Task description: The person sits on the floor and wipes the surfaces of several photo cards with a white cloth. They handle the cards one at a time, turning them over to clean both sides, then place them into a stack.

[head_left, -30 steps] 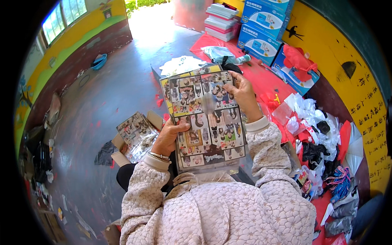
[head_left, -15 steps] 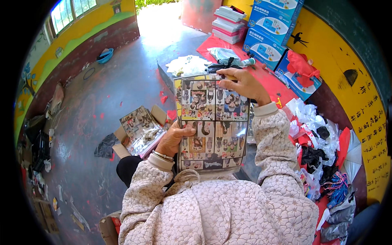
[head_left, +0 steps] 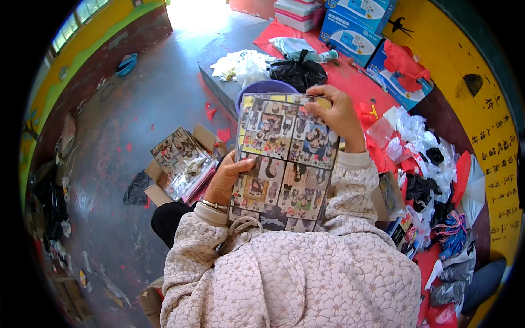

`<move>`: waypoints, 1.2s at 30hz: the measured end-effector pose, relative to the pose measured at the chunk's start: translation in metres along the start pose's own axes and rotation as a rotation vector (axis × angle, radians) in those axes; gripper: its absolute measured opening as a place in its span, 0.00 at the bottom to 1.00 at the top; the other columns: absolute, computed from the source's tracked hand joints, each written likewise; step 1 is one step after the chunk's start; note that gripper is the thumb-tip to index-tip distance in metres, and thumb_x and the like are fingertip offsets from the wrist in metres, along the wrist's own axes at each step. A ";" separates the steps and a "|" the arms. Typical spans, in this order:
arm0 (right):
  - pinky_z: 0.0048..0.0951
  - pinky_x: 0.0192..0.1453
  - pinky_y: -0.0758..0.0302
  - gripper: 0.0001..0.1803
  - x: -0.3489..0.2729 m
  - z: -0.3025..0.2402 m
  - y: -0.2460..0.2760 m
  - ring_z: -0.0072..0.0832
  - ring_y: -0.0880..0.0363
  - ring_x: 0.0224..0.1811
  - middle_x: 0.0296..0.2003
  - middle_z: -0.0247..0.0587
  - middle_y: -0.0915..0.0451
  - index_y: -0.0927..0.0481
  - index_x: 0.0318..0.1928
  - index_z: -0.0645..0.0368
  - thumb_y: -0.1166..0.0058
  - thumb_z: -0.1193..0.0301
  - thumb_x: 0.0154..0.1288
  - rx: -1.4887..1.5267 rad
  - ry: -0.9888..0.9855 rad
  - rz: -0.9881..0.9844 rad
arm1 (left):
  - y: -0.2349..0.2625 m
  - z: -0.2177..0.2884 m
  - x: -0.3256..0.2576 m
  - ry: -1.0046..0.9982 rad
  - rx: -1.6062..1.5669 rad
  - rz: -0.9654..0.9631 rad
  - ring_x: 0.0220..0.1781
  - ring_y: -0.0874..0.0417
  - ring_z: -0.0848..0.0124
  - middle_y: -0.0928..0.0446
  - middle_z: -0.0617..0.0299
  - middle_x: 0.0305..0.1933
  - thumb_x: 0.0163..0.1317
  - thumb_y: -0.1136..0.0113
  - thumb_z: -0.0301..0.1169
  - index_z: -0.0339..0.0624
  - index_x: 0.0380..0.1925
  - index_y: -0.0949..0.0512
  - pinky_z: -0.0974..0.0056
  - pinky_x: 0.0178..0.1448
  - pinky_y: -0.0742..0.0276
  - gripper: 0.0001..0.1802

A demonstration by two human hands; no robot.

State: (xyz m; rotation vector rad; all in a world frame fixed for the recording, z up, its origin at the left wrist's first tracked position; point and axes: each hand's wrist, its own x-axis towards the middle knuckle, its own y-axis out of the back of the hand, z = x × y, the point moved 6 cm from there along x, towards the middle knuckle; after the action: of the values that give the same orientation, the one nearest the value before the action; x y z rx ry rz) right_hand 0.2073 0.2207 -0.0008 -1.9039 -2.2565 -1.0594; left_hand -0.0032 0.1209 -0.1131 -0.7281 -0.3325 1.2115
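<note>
Sticker sheet (head_left: 284, 164), clear-sleeved and printed with a grid of cartoon panels, is held upright in front of my chest, long axis running from my lap up and away from me, its top edge tipped slightly right.

Left hand (head_left: 225, 180) grips the sheet's left edge at about mid-height: thumb on the printed face, fingers wrapped behind and out of sight. Right hand (head_left: 338, 115) clasps the top right corner, fingers curled over the upper edge. Both hands are closed on the same sheet; neither is free. The right hand is the farther from my body, the left the nearer and lower.

Surroundings:
- Purple tub (head_left: 266, 87) directly beyond the sheet's top edge; only its rim shows above the sheet.
- Black plastic bag (head_left: 298, 71) just past the tub, on the red mat (head_left: 355, 82).
- Open cardboard box (head_left: 180, 164) of similar sheets on the grey floor to my left, near the left hand but apart from it.
- Heap of small clear packets and red scraps (head_left: 415, 147) to my right, near the right forearm.
- Blue cartons (head_left: 355, 27) stacked against the yellow wall (head_left: 481, 98), well apart.

Nothing stands between sheet and box; the tub lies close ahead.
</note>
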 end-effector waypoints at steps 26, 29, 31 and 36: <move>0.18 0.23 0.37 0.24 -0.060 0.009 -0.003 0.14 0.38 0.20 0.19 0.27 0.34 0.27 0.42 0.65 0.38 0.78 0.39 0.106 -0.170 0.574 | 0.029 -0.010 0.004 -0.176 0.098 0.129 0.41 0.22 0.71 0.26 0.60 0.44 0.60 0.51 0.31 0.38 0.48 0.35 0.67 0.45 0.24 0.17; 0.16 0.25 0.36 0.18 -0.060 0.021 -0.004 0.13 0.34 0.22 0.22 0.27 0.30 0.26 0.40 0.64 0.41 0.80 0.44 0.381 -0.203 0.507 | 0.007 -0.009 0.006 -0.106 -0.183 0.096 0.42 0.22 0.70 0.26 0.59 0.45 0.65 0.59 0.40 0.39 0.48 0.33 0.65 0.46 0.25 0.19; 0.13 0.28 0.34 0.13 -0.056 0.027 -0.007 0.12 0.31 0.25 0.25 0.29 0.25 0.26 0.38 0.64 0.45 0.82 0.49 0.560 -0.238 0.472 | 0.013 -0.012 0.009 -0.073 -0.197 0.090 0.46 0.24 0.69 0.27 0.58 0.48 0.67 0.66 0.43 0.40 0.52 0.37 0.65 0.48 0.25 0.22; 0.13 0.27 0.32 0.06 -0.050 0.015 -0.002 0.12 0.29 0.24 0.27 0.31 0.23 0.26 0.35 0.62 0.47 0.80 0.54 0.716 -0.132 0.373 | 0.016 -0.013 0.007 -0.013 -0.326 0.021 0.45 0.23 0.66 0.27 0.58 0.48 0.67 0.67 0.45 0.42 0.52 0.35 0.61 0.49 0.26 0.23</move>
State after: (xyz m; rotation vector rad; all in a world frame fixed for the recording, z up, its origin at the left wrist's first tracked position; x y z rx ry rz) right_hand 0.2245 0.1843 -0.0341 -1.9499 -1.8384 -0.0555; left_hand -0.0047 0.1256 -0.1341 -1.0062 -0.5420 1.1954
